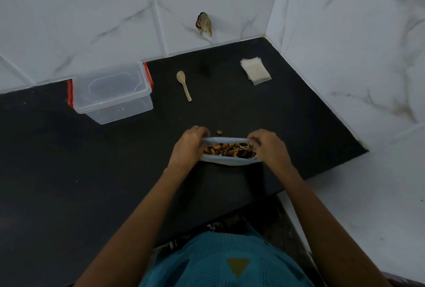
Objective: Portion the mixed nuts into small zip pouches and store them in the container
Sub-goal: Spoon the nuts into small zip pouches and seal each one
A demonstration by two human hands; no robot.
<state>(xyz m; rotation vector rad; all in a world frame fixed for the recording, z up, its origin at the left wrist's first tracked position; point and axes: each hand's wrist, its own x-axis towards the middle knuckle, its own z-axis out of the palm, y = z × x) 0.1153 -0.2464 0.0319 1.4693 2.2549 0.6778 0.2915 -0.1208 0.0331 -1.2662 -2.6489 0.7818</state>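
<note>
We see a flat black countertop (230, 107) spanning the middle of the frame. In its upper left stands a clear rectangular plastic container (112, 93) with its lid on and red latches at both ends. Right of that, near the top centre, lies a small pale wooden spoon (184, 85), bowl end away from us. At the upper right sits a stack of small clear zip pouches (255, 70). In the centre, an open white bag of mixed nuts (230, 161) rests on the surface, with a couple of loose nuts (219, 132) just beyond it.
</note>
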